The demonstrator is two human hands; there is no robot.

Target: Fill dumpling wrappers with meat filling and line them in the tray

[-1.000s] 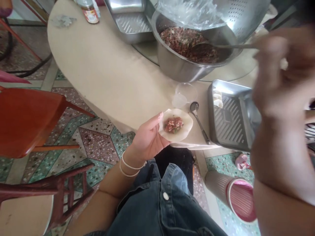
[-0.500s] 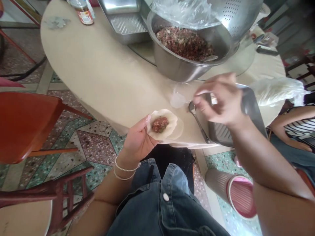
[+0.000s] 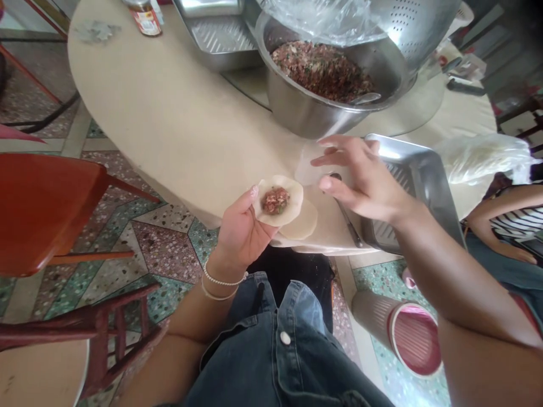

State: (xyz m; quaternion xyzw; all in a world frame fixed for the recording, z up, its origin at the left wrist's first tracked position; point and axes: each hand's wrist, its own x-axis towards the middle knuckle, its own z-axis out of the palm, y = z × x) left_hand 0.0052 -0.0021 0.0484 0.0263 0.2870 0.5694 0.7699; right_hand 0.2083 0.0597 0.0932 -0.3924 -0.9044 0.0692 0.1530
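Resting on my left hand (image 3: 244, 229) is a round dumpling wrapper (image 3: 292, 209), pinched at its edge under my thumb. A lump of minced meat filling (image 3: 275, 200) sits in its middle. Another wrapper (image 3: 306, 223) lies on the table just beneath it. My right hand (image 3: 360, 181) hovers over the table with fingers spread and nothing in them. Below that hand lies a spoon (image 3: 350, 226), its bowl end partly covered by my fingers. A small clear dish (image 3: 306, 167) stands beside the fingertips.
A large metal bowl (image 3: 297, 107) of meat filling stands behind, with plastic film (image 3: 326, 22) over its back. A metal tray (image 3: 441, 186) is on the right, near a bag (image 3: 487, 158). Another tray (image 3: 220, 56) and a jar (image 3: 146, 20) stand farther back. A person (image 3: 517, 220) sits at right.
My right hand has moved left and its fingers have spread from a curled shape. My left hand has tilted and raised the filled wrapper slightly, showing more of the wrapper on the table.
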